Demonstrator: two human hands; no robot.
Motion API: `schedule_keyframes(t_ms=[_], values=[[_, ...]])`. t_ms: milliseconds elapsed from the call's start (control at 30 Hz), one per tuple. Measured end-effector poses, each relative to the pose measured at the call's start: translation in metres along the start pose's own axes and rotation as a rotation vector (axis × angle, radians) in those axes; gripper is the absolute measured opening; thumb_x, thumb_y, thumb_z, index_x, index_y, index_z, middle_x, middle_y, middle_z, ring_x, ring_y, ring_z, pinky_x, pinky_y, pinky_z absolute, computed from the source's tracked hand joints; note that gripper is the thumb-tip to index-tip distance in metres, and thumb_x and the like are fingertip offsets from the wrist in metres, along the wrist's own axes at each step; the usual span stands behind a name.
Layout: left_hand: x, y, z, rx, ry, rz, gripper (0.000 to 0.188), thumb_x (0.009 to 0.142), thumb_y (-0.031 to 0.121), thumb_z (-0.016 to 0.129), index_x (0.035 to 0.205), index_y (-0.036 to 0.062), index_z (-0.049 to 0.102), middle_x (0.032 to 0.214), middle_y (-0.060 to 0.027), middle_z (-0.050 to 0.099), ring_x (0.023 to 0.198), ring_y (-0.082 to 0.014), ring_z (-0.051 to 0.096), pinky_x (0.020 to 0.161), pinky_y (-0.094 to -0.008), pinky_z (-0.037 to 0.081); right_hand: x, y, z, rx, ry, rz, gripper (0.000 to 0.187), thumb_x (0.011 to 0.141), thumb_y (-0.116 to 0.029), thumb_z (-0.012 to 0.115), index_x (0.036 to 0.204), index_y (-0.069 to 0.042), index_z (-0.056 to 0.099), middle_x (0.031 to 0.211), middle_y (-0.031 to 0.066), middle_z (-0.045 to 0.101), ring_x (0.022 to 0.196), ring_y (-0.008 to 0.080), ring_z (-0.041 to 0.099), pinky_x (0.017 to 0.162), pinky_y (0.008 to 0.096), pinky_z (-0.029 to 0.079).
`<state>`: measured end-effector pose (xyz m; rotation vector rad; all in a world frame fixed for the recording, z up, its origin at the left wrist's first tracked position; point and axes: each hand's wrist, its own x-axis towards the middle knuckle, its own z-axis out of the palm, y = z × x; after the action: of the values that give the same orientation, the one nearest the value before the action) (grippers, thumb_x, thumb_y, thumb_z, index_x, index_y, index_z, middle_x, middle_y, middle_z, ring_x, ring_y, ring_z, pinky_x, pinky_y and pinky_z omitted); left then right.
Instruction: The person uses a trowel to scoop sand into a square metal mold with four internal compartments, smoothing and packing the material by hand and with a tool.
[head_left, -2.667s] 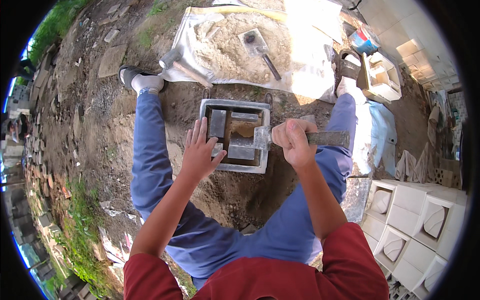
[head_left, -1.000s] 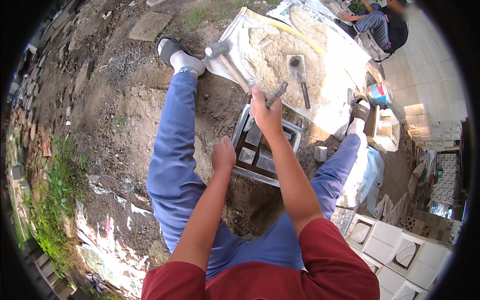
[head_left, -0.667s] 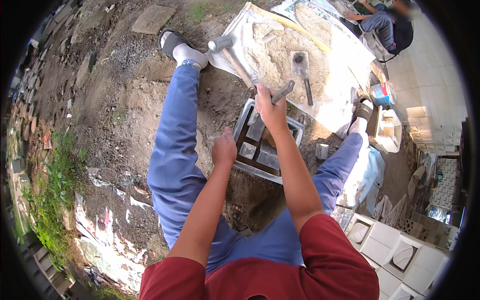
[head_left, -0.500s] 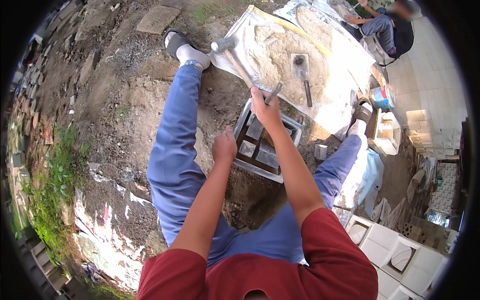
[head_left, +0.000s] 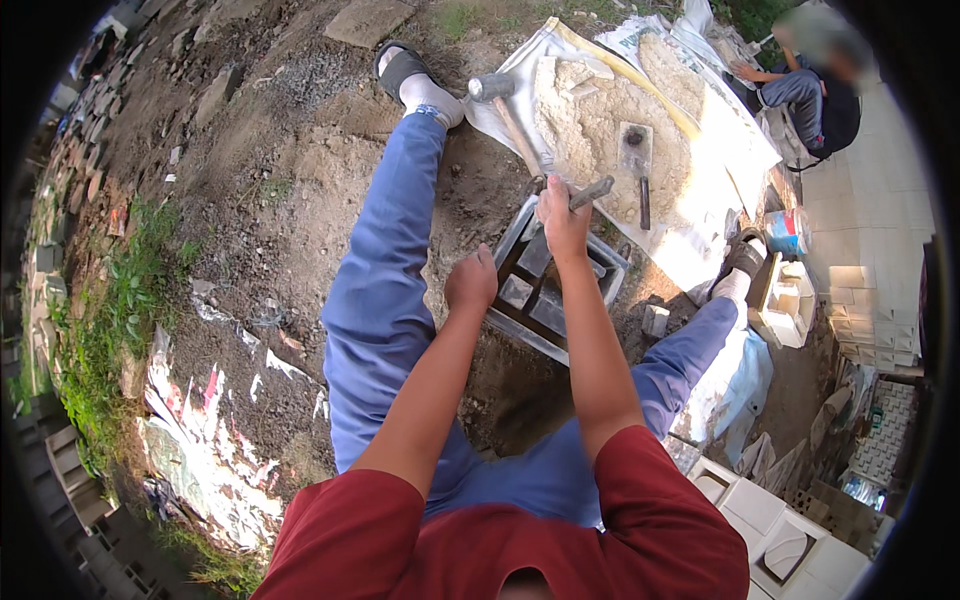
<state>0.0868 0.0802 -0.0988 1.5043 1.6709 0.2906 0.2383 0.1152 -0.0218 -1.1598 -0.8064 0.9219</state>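
My right hand point(head_left: 565, 222) is closed around a short grey bar point(head_left: 594, 193), over the far part of a square grey mold frame point(head_left: 525, 343). Inside the frame sit several grey blocks point(head_left: 548, 309). By the frame's left side is my left hand point(head_left: 471, 280), its fingers curled; whatever it may hold is hidden. A mallet point(head_left: 515, 128) with a grey head and wooden handle lies beyond, its handle end close to my right hand. To its right, a trowel point(head_left: 634, 150) with a dark handle rests on pale sandy material point(head_left: 580, 115).
A white sheet point(head_left: 505, 110) lies under the sandy heap. Near my right foot stand a bucket point(head_left: 787, 232) and a cream box point(head_left: 789, 305). One small block point(head_left: 655, 321) lies right of the frame. Another person point(head_left: 815, 100) sits at the far right. Pale hollow blocks point(head_left: 775, 540) are at the lower right.
The view has shifted, so most of the scene appears farther right. The bar in my right hand has tipped over toward the right. My left hand stays beside the frame.
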Motion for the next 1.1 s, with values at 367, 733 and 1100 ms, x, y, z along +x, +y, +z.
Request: schedule_keyframes(t_ms=[367, 733, 1100], values=[[0.003, 0.0, 0.004, 0.026, -0.015, -0.022, 0.063, 0.105, 0.044, 0.032, 0.101, -0.0024, 0.074, 0.106, -0.0301, 0.07, 0.102, -0.0476, 0.068, 0.093, -0.0564, 0.052, 0.007, 0.02, -0.004, -0.313, 0.048, -0.071, 0.054, 0.104, -0.032, 0.059, 0.058, -0.006, 0.046, 0.053, -0.0039, 0.043, 0.048, 0.0079, 0.039, 0.048, 0.0306, 0.03], [0.008, -0.015, 0.003, 0.022, 0.012, -0.032, 0.064, 0.104, 0.043, 0.031, 0.097, -0.0053, 0.073, 0.105, -0.0326, 0.069, 0.101, -0.0496, 0.066, 0.092, -0.0569, 0.05, 0.018, 0.002, -0.002, -0.294, -0.062, 0.057, 0.053, 0.104, -0.031, 0.058, 0.058, -0.008, 0.045, 0.054, -0.0038, 0.042, 0.047, 0.0083, 0.04, 0.046, 0.0306, 0.029], [0.009, -0.019, 0.006, 0.048, 0.028, -0.021, 0.061, 0.103, 0.041, 0.034, 0.096, -0.0035, 0.075, 0.102, -0.0304, 0.071, 0.099, -0.0479, 0.069, 0.091, -0.056, 0.052, -0.016, -0.003, 0.01, -0.329, -0.025, 0.031, 0.054, 0.105, -0.033, 0.056, 0.06, -0.006, 0.046, 0.054, -0.0047, 0.041, 0.052, 0.0062, 0.038, 0.049, 0.03, 0.028]])
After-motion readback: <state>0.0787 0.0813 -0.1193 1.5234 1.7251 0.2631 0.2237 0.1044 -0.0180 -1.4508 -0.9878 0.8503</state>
